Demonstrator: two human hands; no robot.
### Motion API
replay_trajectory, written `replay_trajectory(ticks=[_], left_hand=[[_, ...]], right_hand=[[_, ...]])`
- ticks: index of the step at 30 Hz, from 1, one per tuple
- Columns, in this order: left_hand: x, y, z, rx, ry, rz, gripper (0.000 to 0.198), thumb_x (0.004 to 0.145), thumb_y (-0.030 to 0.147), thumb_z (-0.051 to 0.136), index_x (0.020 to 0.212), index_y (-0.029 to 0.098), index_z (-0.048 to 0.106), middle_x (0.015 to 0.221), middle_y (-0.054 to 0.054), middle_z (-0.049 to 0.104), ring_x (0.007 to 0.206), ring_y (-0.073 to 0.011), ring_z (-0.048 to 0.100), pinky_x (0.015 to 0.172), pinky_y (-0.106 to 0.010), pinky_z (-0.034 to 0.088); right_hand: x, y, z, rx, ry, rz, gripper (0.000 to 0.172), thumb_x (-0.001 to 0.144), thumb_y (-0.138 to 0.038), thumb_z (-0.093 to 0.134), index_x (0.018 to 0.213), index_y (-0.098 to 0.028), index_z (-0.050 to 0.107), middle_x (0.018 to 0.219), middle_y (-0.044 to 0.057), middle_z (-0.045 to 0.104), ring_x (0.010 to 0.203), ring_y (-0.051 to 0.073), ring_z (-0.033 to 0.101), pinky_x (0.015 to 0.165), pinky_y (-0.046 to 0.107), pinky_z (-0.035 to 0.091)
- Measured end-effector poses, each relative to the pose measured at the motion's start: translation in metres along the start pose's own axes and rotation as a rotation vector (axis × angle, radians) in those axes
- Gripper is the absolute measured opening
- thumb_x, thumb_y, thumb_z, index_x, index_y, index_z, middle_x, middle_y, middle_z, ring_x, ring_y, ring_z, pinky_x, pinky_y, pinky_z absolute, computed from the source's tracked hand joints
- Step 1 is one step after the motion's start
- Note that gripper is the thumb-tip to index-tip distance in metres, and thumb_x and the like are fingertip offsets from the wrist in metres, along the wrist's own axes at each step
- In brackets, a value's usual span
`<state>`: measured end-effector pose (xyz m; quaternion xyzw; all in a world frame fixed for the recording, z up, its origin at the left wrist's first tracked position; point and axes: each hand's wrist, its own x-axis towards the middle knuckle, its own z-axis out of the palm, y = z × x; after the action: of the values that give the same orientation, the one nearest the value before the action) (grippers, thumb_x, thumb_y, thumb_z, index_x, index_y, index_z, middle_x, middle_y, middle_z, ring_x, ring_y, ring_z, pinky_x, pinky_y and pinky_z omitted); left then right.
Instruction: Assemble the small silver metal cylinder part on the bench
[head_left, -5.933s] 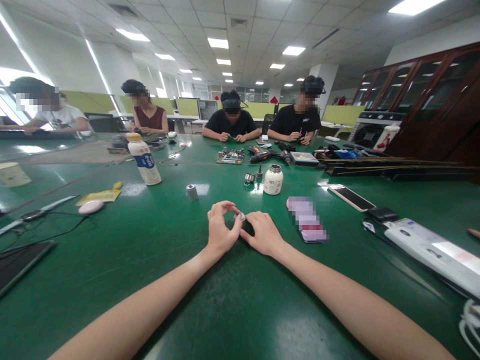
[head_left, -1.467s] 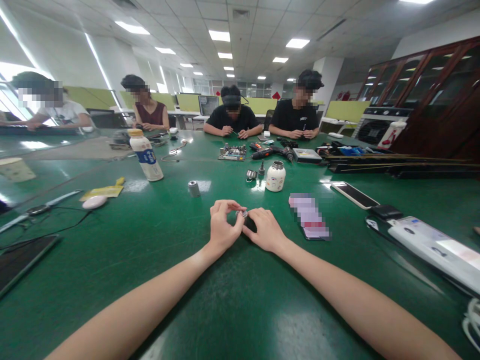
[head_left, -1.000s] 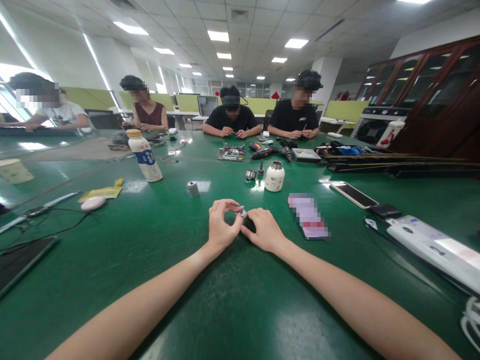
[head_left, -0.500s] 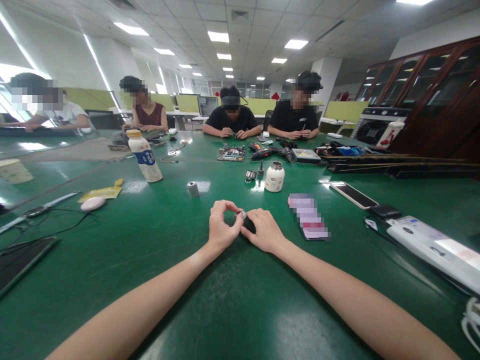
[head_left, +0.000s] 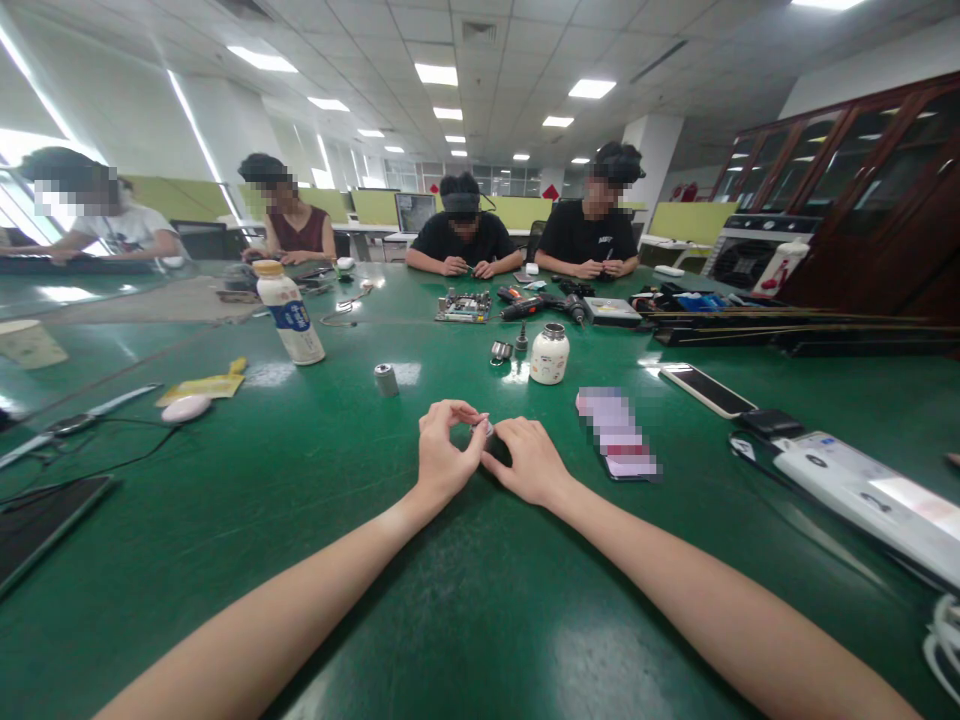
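Gently: your left hand [head_left: 442, 455] pinches the small metal part [head_left: 482, 427], your right hand [head_left: 529, 462] grips it from three o'clock; brace both wrists on the table [head_left: 315, 520].

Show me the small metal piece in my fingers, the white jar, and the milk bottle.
small metal piece [head_left: 484, 427], head view, on its shiny top.
white jar [head_left: 549, 366], head view, on the middle of its body.
milk bottle [head_left: 292, 320], head view, on its blue label.

Table [head_left: 315, 520] dark green, glossy. Bottle [head_left: 289, 315] white, blue label, yellow cap; small jar [head_left: 549, 357] cream-white. Mouse [head_left: 186, 408] pale pink
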<state>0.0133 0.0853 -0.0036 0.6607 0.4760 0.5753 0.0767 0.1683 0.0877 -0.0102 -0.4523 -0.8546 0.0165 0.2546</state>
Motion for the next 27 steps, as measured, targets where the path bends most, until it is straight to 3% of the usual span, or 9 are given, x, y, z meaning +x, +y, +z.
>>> replay_trajectory(ticks=[6, 18, 27], left_hand=[[-0.0012, -0.0052, 0.0047, -0.113, 0.033, -0.093, 0.021, 0.078, 0.025, 0.071, 0.087, 0.023, 0.052, 0.078, 0.001, 0.070, 0.079, -0.0209, 0.072, 0.084, -0.040, 0.052], [-0.0010, -0.0046, 0.0046, -0.139, 0.059, -0.070, 0.022, 0.080, 0.029, 0.070, 0.082, 0.023, 0.049, 0.076, 0.001, 0.065, 0.077, -0.0191, 0.071, 0.081, -0.037, 0.054], [-0.0004, -0.0045, 0.0031, -0.104, -0.047, -0.034, 0.018, 0.079, 0.024, 0.069, 0.090, 0.023, 0.055, 0.087, -0.003, 0.071, 0.088, -0.0215, 0.070, 0.089, -0.041, 0.052]], right_hand=[[0.0001, 0.0000, 0.0002, 0.012, 0.009, -0.013, 0.029, 0.096, -0.043, 0.056, 0.102, -0.016, 0.063, 0.103, 0.010, 0.069, 0.098, 0.024, 0.059, 0.085, 0.038, 0.041], [0.0008, 0.0010, 0.0011, 0.013, 0.001, -0.002, 0.028, 0.095, -0.043, 0.057, 0.101, -0.016, 0.063, 0.102, 0.010, 0.069, 0.098, 0.024, 0.059, 0.086, 0.038, 0.041], [0.0017, 0.0014, 0.0020, -0.035, 0.009, 0.019, 0.031, 0.093, -0.046, 0.058, 0.098, -0.015, 0.062, 0.097, 0.010, 0.067, 0.095, 0.024, 0.059, 0.084, 0.036, 0.040]])
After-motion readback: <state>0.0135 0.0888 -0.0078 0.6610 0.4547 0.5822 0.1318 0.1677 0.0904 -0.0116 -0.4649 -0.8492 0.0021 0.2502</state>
